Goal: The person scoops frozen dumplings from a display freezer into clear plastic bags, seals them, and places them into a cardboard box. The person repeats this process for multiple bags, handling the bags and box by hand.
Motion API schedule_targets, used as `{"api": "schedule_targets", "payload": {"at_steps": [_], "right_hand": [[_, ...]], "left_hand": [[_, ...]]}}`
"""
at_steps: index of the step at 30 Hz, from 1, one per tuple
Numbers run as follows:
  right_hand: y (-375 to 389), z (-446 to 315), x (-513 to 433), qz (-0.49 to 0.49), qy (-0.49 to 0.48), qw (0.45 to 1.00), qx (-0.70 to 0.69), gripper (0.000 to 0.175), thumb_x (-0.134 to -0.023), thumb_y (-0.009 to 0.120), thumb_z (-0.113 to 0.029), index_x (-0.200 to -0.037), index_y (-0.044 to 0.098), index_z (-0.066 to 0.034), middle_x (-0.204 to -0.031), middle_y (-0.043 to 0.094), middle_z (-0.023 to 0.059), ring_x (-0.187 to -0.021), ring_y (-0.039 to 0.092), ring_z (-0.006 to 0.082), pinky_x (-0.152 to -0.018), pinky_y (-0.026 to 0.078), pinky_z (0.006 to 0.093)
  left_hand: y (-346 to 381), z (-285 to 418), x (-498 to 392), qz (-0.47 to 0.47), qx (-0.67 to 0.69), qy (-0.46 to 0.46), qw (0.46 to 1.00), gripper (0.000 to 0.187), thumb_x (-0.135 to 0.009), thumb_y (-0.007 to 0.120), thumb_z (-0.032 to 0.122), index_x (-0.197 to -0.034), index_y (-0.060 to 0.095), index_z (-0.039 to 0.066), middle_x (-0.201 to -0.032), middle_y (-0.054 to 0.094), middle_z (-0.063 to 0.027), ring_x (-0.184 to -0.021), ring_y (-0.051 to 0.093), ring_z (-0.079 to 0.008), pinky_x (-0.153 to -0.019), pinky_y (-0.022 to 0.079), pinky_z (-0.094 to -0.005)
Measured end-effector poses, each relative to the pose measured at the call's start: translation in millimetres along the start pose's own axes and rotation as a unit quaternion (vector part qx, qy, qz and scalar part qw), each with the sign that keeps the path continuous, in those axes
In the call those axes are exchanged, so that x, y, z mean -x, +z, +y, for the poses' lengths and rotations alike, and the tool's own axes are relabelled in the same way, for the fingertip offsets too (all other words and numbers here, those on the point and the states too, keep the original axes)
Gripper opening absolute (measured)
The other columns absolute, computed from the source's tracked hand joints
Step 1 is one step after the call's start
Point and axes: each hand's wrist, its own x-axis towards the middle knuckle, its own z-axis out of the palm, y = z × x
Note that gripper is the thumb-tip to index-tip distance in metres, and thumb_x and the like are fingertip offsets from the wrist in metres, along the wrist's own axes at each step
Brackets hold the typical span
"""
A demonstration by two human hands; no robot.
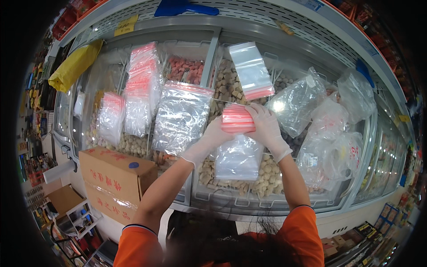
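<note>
A stack of clear zip-lock bags with red-pink seal strips lies between my gloved hands, its clear part hanging towards me. My left hand grips the strips' left edge, and my right hand holds the right edge. Just beyond is another zip-lock bag stack, its red strips facing me. To the left lie large zip-lock bags, a long fanned pile of zip-lock bags and a smaller bag stack. Both hands wear thin whitish gloves.
Under the bags is a glass-topped chest freezer with compartments of frozen balls and pink pieces. Crumpled plastic bags lie right. A cardboard box stands near left, a yellow bag far left. A blue scoop rests on the back ledge.
</note>
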Motion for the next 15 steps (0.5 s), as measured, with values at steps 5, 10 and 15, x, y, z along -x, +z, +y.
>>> {"api": "schedule_targets", "payload": {"at_steps": [5, 10, 15], "right_hand": [[-5, 4, -3, -0.009, 0.027, 0.999, -0.023, 0.084, -0.057, 0.079, -0.029, -0.130, 0.044, -0.0075, -0.118, 0.054, 0.0095, -0.109, 0.052, 0.0296, -0.093, 0.039, 0.0420], [5, 3, 12, 0.074, -0.006, 0.997, 0.009, 0.074, -0.059, 0.077, -0.026, -0.125, 0.048, -0.0081, -0.109, 0.056, 0.0085, -0.102, 0.053, 0.0298, -0.090, 0.039, 0.0430], [22, -2, 32, 0.217, -0.018, 0.976, 0.024, 0.068, -0.061, 0.075, -0.020, -0.124, 0.049, -0.0111, -0.113, 0.053, 0.0073, -0.105, 0.050, 0.0303, -0.090, 0.039, 0.0451]], "left_hand": [[20, -4, 9, 0.100, -0.170, 0.133, 0.971, 0.066, -0.064, 0.067, 0.012, -0.126, 0.047, 0.003, -0.141, 0.027, -0.0230, -0.127, 0.028, -0.0444, -0.107, 0.028, -0.0433], [23, -11, 9, 0.097, -0.102, 0.169, 0.976, 0.071, -0.065, 0.074, 0.012, -0.129, 0.045, 0.005, -0.139, 0.028, -0.0231, -0.130, 0.029, -0.0398, -0.108, 0.028, -0.0428], [12, -10, 10, 0.064, -0.082, 0.182, 0.978, 0.096, -0.064, 0.079, 0.010, -0.143, 0.025, 0.006, -0.140, 0.029, -0.0228, -0.120, 0.043, -0.0312, -0.101, 0.038, -0.0366]]}}
